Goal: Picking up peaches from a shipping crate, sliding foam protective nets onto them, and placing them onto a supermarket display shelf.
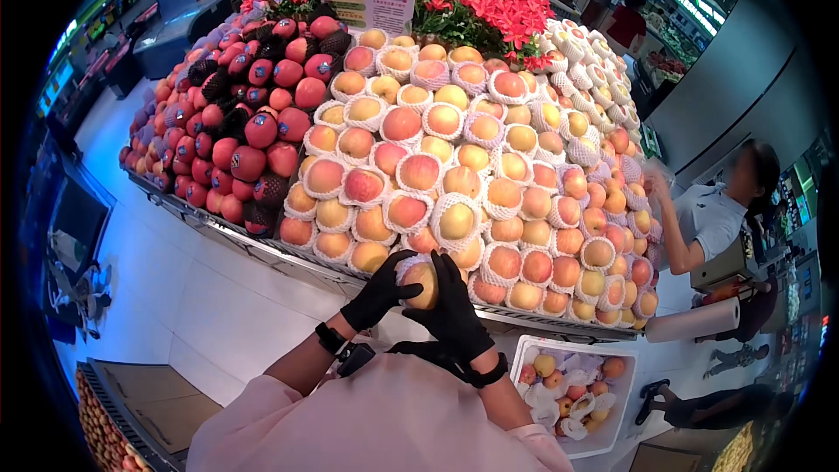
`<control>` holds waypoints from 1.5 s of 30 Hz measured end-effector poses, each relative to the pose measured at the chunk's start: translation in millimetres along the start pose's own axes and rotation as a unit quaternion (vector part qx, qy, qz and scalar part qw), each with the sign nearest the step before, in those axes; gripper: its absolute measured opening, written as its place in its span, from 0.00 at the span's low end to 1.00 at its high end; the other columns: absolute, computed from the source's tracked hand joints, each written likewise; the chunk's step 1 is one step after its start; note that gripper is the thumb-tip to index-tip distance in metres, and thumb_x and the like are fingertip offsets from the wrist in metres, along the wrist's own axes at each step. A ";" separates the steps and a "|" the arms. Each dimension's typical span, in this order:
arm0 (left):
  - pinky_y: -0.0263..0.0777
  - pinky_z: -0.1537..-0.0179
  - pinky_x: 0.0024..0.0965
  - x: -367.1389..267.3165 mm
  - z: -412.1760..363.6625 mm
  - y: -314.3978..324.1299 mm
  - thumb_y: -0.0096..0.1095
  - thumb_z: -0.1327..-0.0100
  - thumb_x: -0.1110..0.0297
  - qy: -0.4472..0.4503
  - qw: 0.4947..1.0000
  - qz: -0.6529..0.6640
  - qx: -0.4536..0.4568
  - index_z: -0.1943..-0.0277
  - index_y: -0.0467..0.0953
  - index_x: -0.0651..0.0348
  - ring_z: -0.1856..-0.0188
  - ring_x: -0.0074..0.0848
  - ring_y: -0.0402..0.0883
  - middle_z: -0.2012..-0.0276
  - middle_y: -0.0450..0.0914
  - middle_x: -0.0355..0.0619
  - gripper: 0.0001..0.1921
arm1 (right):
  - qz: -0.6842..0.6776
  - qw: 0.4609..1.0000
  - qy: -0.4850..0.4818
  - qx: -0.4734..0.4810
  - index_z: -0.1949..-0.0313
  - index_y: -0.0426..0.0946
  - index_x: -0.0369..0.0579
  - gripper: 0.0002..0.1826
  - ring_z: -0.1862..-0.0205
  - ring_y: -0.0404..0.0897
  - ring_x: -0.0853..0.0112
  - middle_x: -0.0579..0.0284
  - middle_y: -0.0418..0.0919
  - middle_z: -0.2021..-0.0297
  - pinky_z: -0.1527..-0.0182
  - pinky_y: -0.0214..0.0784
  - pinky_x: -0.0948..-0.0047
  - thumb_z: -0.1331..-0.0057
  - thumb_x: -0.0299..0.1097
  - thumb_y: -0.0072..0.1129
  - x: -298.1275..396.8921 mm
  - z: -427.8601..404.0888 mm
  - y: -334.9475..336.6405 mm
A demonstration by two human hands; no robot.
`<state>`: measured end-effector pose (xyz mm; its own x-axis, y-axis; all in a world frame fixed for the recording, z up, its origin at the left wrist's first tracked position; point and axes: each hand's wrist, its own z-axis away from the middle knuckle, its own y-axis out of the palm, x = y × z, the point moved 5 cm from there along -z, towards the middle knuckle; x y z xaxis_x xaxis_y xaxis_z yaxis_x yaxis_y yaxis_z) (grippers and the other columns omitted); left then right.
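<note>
Between my two black-gloved hands is a yellow-red apple with a pale foam net around its far side. My left hand holds it from the left, thumb across its front. From the right, my right hand touches it, with fingers stretched up along its side. Just beyond the hands, rows of apples in white foam nets cover the sloping display. Dark red apples, some with black nets, lie to the left of them.
A white foam box with loose apples and nets stands on the floor at lower right. A metal rail edges the display. Red flowers and a printed sign stand behind. At right are a person in a light shirt and a plastic roll.
</note>
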<state>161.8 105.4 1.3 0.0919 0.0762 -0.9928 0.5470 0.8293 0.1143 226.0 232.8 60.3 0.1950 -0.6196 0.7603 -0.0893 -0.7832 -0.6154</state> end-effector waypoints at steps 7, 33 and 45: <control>0.60 0.38 0.34 -31.1 -14.1 -52.8 0.66 0.42 0.62 0.019 1.000 -0.008 0.023 0.34 0.56 0.62 0.38 0.32 0.64 0.40 0.65 0.48 0.37 | 0.082 0.996 -0.003 0.015 0.37 0.57 0.40 0.49 0.48 0.70 0.46 0.38 0.66 0.46 0.47 0.65 0.55 0.58 0.35 0.74 27.7 -65.2 41.6; 0.73 0.50 0.32 -16.6 -32.1 -235.6 0.47 0.31 0.66 -0.003 0.976 0.210 -0.065 0.42 0.66 0.61 0.51 0.31 0.79 0.49 0.76 0.47 0.17 | 0.129 0.982 -0.135 0.007 0.37 0.59 0.47 0.45 0.42 0.66 0.48 0.41 0.63 0.41 0.41 0.61 0.56 0.54 0.35 0.72 50.6 -309.8 108.4; 0.68 0.72 0.22 -14.4 -55.7 -238.2 0.50 0.32 0.68 -0.007 0.983 0.175 -0.063 0.55 0.75 0.63 0.74 0.19 0.74 0.72 0.78 0.40 0.10 | -0.014 0.982 0.179 -0.061 0.70 0.77 0.39 0.11 0.76 0.77 0.70 0.54 0.78 0.79 0.69 0.69 0.69 0.37 0.35 0.59 -8.3 -120.5 61.0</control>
<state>-16.1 -62.4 -13.5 0.2681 0.3611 -0.8931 0.3731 0.8158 0.4419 101.2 183.9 41.5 -0.1556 -0.5587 0.8147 -0.2090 -0.7874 -0.5799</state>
